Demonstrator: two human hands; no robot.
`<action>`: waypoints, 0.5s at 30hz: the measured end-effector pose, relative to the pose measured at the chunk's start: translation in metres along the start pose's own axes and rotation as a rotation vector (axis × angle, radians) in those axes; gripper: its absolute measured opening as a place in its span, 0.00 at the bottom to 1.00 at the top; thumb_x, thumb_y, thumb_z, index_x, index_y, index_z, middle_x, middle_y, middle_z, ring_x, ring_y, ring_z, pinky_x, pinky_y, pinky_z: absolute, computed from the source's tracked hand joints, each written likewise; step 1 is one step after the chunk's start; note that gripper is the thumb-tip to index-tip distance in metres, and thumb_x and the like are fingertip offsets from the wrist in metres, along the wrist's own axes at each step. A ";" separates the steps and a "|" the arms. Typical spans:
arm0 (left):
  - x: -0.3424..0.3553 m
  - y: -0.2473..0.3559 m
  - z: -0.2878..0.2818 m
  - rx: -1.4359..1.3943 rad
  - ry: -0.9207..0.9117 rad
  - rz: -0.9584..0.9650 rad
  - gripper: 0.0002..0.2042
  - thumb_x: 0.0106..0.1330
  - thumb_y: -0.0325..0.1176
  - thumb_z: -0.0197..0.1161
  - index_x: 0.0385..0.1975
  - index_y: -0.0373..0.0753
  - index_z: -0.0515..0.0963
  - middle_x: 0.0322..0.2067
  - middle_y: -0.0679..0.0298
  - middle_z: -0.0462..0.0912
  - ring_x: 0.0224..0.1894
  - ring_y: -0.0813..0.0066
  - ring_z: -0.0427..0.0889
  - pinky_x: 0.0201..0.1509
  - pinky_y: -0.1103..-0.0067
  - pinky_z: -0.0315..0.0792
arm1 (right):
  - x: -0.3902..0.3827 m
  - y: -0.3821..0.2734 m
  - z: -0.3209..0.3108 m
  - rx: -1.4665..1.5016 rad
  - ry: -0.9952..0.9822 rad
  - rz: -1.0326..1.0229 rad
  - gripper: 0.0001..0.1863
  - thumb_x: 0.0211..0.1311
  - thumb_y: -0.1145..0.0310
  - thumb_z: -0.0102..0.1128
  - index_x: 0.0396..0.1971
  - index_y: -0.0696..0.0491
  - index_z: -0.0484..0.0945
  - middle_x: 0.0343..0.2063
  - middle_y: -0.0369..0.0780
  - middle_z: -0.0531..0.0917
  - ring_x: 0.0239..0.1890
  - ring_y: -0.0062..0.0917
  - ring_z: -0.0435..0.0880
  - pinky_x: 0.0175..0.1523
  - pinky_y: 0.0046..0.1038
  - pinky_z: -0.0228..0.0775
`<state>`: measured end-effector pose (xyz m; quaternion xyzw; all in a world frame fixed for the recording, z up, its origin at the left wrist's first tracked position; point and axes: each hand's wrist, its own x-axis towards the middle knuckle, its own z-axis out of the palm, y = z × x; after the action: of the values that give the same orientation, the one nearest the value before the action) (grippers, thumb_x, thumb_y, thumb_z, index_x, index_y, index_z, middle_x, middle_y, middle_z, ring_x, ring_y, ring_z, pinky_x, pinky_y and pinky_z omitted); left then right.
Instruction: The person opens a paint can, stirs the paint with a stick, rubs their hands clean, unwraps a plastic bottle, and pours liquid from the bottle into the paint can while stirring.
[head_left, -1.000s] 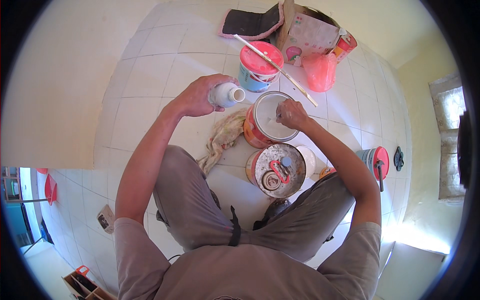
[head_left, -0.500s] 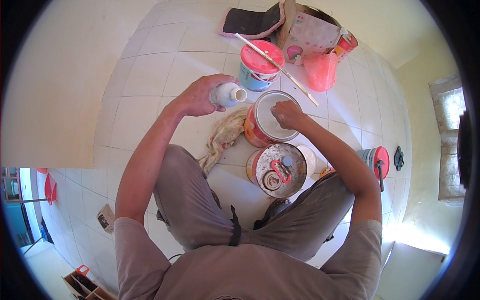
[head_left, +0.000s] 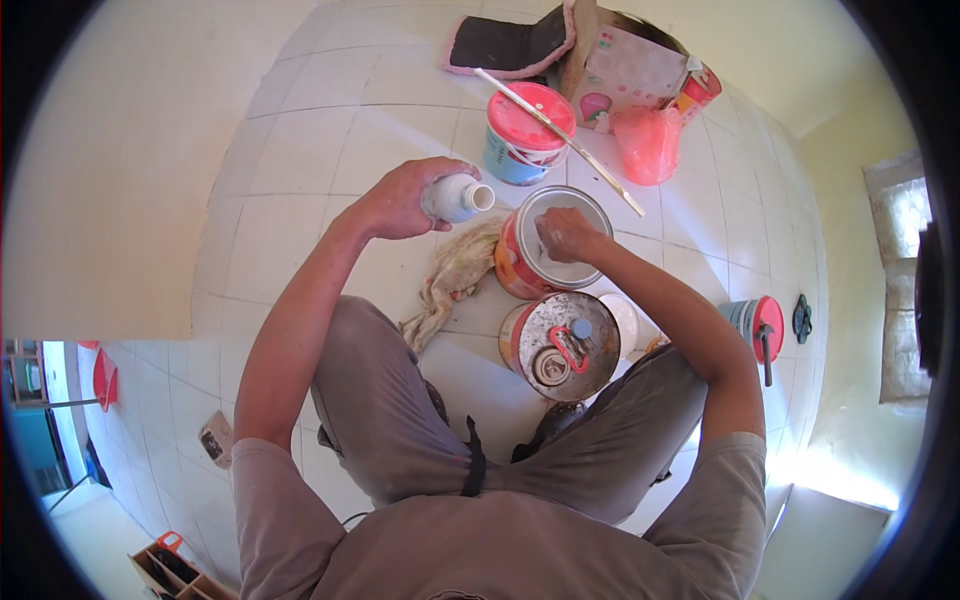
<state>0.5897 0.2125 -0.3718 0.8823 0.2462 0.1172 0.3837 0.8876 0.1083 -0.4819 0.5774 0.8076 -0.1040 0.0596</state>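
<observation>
Your right hand (head_left: 570,236) has slid further left across the mouth of the open can (head_left: 514,267) over the last second, and now sits close to the middle of the opening instead of nearer its right side. Its fingers are curled under, with the tips hidden from view, so how tightly they close, and whether they hold anything, cannot be told. Your left hand (head_left: 398,203) hardly differs from a second ago: it is wrapped round the white bottle (head_left: 450,198), partly closed to fit its body, with the bottle's uncapped mouth tipped toward the right hand. That mouth is left of the can and apart from it, and no flow from it shows. So the change is all on the right-hand side, which suggests the can is where the work is going on while the bottle is simply held ready. Just below the left hand lies the rag (head_left: 450,275), beside the can. Nearer you than the right hand is the closed can (head_left: 592,350), with its red handle (head_left: 567,347). Beyond the right hand, the stick (head_left: 600,177) slants across the red lid of the bucket (head_left: 512,160), with the bag (head_left: 645,148) further right.
</observation>
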 end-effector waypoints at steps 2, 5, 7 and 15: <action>0.001 0.000 0.001 -0.004 -0.002 0.002 0.34 0.46 0.19 0.78 0.58 0.43 0.77 0.57 0.62 0.82 0.61 0.61 0.79 0.69 0.66 0.72 | 0.000 -0.001 0.002 0.014 0.004 0.005 0.07 0.48 0.75 0.63 0.30 0.57 0.81 0.29 0.50 0.85 0.36 0.48 0.87 0.39 0.47 0.80; 0.003 0.001 0.001 0.003 -0.004 0.007 0.34 0.46 0.19 0.78 0.58 0.43 0.77 0.56 0.62 0.82 0.61 0.61 0.79 0.69 0.66 0.72 | 0.003 0.000 0.002 0.036 -0.016 0.053 0.06 0.47 0.75 0.65 0.28 0.56 0.82 0.30 0.49 0.86 0.37 0.47 0.87 0.41 0.46 0.80; 0.002 0.002 0.002 0.014 -0.006 0.012 0.34 0.46 0.19 0.78 0.58 0.43 0.77 0.56 0.62 0.82 0.61 0.61 0.79 0.69 0.66 0.72 | 0.003 0.002 -0.002 0.045 -0.039 0.100 0.06 0.47 0.74 0.66 0.28 0.55 0.82 0.30 0.49 0.86 0.38 0.46 0.87 0.42 0.46 0.79; -0.001 0.001 0.000 0.009 0.013 0.040 0.35 0.46 0.19 0.78 0.58 0.42 0.76 0.56 0.62 0.82 0.61 0.60 0.79 0.69 0.66 0.72 | -0.016 0.017 -0.047 0.125 0.043 -0.023 0.07 0.43 0.73 0.70 0.26 0.51 0.84 0.30 0.46 0.86 0.39 0.41 0.87 0.44 0.42 0.79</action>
<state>0.5895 0.2115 -0.3715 0.8879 0.2314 0.1298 0.3758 0.9100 0.1096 -0.4341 0.5727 0.8072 -0.1427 0.0049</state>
